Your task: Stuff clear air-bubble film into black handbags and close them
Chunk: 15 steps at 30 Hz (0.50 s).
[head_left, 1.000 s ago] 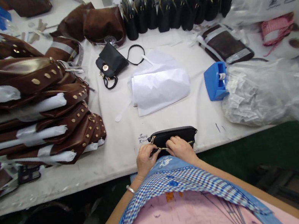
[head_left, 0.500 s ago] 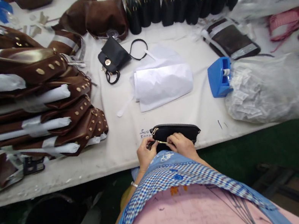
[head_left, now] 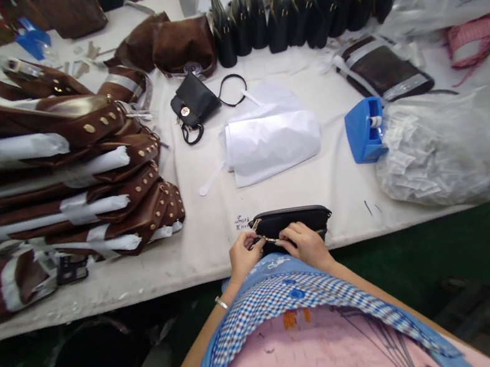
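Observation:
A small black zip pouch (head_left: 296, 220) rests at the near edge of the white table (head_left: 217, 239), right in front of me. My left hand (head_left: 243, 257) pinches its left end by the gold zipper. My right hand (head_left: 307, 246) grips the zip line near the pouch's middle. A thin metal zipper runs between my fingers. Both hands lie close together on the pouch's near side.
A stack of brown studded bags (head_left: 54, 179) wrapped in white paper fills the left. White tissue sheets (head_left: 272, 144), a small black purse (head_left: 192, 105), a blue tape dispenser (head_left: 363, 131) and a plastic bag of packets (head_left: 448, 151) lie ahead. Black bags (head_left: 303, 2) line the back.
My hands stay on the pouch's zipper with only small finger shifts. The view has tilted and shifted slightly.

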{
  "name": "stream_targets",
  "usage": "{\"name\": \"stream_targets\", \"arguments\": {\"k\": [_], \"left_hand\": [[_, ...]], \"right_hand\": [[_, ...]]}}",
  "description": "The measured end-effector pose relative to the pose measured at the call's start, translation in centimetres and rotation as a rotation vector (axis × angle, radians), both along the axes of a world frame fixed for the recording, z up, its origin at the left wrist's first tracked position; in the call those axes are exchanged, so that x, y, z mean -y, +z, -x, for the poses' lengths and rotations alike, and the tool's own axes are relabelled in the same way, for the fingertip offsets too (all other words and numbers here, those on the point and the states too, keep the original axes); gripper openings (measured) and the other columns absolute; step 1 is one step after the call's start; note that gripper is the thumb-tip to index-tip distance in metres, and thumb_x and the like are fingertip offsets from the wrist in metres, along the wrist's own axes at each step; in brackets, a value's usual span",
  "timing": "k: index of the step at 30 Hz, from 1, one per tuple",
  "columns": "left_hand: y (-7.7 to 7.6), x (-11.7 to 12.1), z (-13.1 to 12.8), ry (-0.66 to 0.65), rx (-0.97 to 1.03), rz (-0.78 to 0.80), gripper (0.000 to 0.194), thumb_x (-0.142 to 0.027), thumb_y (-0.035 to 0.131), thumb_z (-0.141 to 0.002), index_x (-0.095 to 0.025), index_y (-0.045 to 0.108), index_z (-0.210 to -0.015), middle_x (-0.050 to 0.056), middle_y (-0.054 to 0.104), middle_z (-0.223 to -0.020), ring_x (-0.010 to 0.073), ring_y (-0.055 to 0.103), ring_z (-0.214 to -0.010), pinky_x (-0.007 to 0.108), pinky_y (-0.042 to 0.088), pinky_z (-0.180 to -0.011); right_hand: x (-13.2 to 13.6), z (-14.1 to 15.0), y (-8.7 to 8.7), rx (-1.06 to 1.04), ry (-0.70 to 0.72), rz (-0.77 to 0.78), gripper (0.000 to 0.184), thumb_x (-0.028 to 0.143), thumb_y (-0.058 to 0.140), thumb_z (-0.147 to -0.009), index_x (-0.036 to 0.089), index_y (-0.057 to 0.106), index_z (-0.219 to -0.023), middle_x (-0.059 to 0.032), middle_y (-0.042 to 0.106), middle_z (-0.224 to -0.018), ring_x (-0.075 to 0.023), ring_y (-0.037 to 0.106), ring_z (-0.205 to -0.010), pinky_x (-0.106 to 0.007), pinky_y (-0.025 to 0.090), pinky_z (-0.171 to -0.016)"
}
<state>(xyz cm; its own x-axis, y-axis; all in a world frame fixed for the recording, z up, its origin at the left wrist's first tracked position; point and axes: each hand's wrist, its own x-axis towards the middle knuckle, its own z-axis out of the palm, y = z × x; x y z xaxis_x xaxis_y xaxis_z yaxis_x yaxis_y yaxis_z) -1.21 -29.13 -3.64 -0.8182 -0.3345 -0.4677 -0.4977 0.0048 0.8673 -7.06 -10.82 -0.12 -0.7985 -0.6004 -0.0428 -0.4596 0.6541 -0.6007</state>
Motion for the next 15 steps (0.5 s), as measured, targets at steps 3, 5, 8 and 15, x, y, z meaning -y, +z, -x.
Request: {"name": "stream_targets", "arguments": {"k": [3,5,8,15], "left_hand": [[0.0,0.4,0.4,0.0,-0.053,-0.072,0.026,-0.03,0.074,-0.071,-0.018,0.059,-0.088,0.004,0.068,-0.088,0.0176,0.066,-0.087,0.03,0.051,-0.085],[0.3,0.9,0.6,-0.005,-0.107,-0.067,0.032,-0.032,0.073,-0.073,-0.018,0.058,-0.098,0.005,0.067,-0.092,0.0179,0.065,-0.09,0.031,0.05,-0.088],[0.2,1.4,0.6,0.021,-0.134,-0.079,0.041,-0.039,0.071,-0.075,-0.02,0.054,-0.107,0.004,0.065,-0.09,0.0185,0.065,-0.089,0.032,0.05,-0.086],[-3.1,3.0,3.5,0.017,-0.137,-0.242,0.06,-0.053,0.087,-0.048,-0.019,0.057,-0.086,0.002,0.061,-0.07,0.0211,0.065,-0.075,0.032,0.052,-0.075]], "right_hand": [[-0.7,0.2,0.9,-0.043,-0.056,0.132,0.019,0.029,0.051,-0.095,0.025,0.065,-0.108,-0.0066,0.067,-0.1,-0.0226,0.059,-0.096,-0.037,0.047,-0.088],[-1.7,0.6,1.4,-0.13,-0.204,0.171,0.031,0.029,0.054,-0.094,0.027,0.059,-0.124,-0.0074,0.062,-0.122,-0.0248,0.054,-0.115,-0.043,0.039,-0.104],[-3.8,1.4,0.4,-0.104,-0.511,0.189,0.071,0.042,0.063,-0.085,0.026,0.033,-0.147,-0.0103,0.036,-0.151,-0.0308,0.032,-0.139,-0.052,0.026,-0.114],[-4.9,5.8,-5.8,0.499,-0.506,0.385,0.084,0.054,0.071,-0.067,0.014,0.048,-0.137,-0.0149,0.059,-0.131,-0.0325,0.052,-0.124,-0.04,0.041,-0.106]]}}
